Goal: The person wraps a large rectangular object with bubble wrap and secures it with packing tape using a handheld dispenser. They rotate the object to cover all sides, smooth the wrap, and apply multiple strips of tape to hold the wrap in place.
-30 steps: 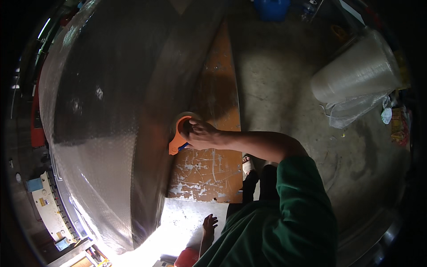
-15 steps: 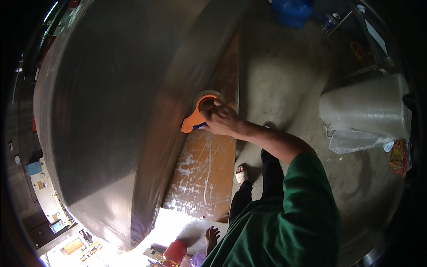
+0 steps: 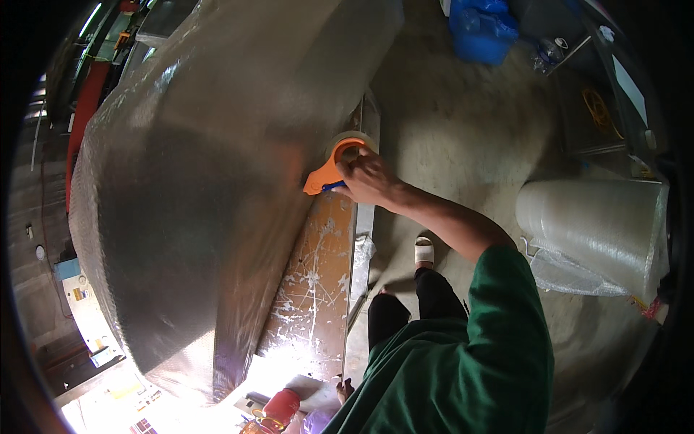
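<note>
My right hand (image 3: 370,178) is closed round an orange tape dispenser (image 3: 327,173) with a blue part, which carries a wide roll of clear tape (image 3: 356,136). It is over the brown worktop, beside a large item wrapped in clear plastic film and bubble wrap (image 3: 195,239). What lies inside the wrapping shows only as a dark, flat shape. My left hand (image 3: 345,391) hangs low beside my body, near the end of the scratched brown worktop (image 3: 307,289). Its fingers, small and partly shaded, look apart and hold nothing that I can see.
A big bubble wrap roll (image 3: 589,228) stands on the floor at right. Far right are a blue bin (image 3: 483,36) and a dark shelf frame. A red container (image 3: 282,406) and a purple item (image 3: 318,421) sit at the bright lower edge.
My right hand has shifted slightly up and right with the tape dispenser. My left hand has dropped lower. My feet have moved, and the view has shifted over the wrapped item.
</note>
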Tool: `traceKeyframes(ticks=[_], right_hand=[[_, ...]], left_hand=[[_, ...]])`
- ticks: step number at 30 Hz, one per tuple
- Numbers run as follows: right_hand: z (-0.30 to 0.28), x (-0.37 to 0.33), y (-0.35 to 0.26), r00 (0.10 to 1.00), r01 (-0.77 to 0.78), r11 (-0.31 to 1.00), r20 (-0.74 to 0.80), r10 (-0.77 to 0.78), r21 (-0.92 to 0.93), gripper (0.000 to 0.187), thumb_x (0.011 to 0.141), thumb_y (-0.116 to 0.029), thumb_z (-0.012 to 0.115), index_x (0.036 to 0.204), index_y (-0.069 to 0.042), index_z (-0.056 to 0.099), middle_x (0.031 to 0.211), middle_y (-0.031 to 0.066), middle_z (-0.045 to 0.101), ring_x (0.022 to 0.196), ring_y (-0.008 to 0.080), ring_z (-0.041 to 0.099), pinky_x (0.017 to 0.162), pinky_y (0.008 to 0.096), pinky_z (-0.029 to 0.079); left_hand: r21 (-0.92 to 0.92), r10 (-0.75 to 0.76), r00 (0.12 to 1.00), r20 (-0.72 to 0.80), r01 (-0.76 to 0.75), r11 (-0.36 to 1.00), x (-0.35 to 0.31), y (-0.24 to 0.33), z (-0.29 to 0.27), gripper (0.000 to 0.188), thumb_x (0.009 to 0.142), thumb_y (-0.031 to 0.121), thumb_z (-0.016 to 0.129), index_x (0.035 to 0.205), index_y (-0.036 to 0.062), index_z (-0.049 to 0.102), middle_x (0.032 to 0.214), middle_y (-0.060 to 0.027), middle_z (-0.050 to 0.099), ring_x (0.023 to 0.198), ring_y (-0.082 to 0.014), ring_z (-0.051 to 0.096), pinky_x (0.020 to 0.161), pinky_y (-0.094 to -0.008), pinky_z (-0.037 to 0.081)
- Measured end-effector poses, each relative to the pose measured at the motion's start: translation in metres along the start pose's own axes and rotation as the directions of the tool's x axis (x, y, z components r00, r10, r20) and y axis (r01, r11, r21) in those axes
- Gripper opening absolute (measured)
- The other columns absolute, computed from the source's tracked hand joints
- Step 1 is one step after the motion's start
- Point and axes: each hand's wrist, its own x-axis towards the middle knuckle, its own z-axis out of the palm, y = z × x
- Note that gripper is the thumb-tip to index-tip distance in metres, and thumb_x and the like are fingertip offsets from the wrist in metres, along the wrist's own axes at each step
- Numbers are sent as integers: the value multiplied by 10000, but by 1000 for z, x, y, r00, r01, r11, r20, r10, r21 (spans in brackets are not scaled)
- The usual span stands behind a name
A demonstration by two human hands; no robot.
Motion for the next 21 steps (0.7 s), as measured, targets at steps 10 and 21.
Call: traceKeyframes(ticks=[10,21], right_hand=[[-59,38,148,989,-142,985,19,144,-100,613,857,-420,732,1153,93,577,639,145,648,673,284,677,960,378,445],[-114,86,342,974,-169,971,122,191,-169,577,849,-469,724,1094,37,591,598,115,631,599,276,662,935,368,460]], left_hand=[[45,36,997,72,-39,998,2,89,103,453,1006,377,562,1321,51,551,1139,-110,683,968,-218,672,782,-361,530],[130,237,925,297,-285,950,51,329,276,434,1017,344,553,1320,34,563,1136,-87,685,977,-197,670,782,-341,529]])
